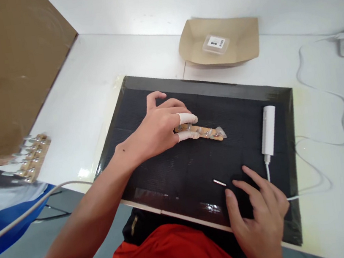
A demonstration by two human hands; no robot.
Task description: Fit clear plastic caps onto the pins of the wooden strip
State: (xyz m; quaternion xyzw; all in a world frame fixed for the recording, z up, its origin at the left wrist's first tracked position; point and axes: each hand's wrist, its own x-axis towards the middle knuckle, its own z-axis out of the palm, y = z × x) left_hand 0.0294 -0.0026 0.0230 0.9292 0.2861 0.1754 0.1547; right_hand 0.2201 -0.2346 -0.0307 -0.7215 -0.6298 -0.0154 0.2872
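My left hand wears white finger cots on thumb and index finger. These two fingers grip a narrow tan strip from both sides, and the hand covers part of its left end. Several small clear and metallic pieces sit along the strip, with a larger clear piece at its right end. Lower on the black mat lies a small, thin silver rod. Just right of that rod, my right hand rests palm down with its fingers apart and nothing in them.
A white stick-shaped device with a white cable lies on the mat's right side. Behind the mat stands a brown paper tray holding a clear plastic box. A brown board and a rack of metal clips are at left.
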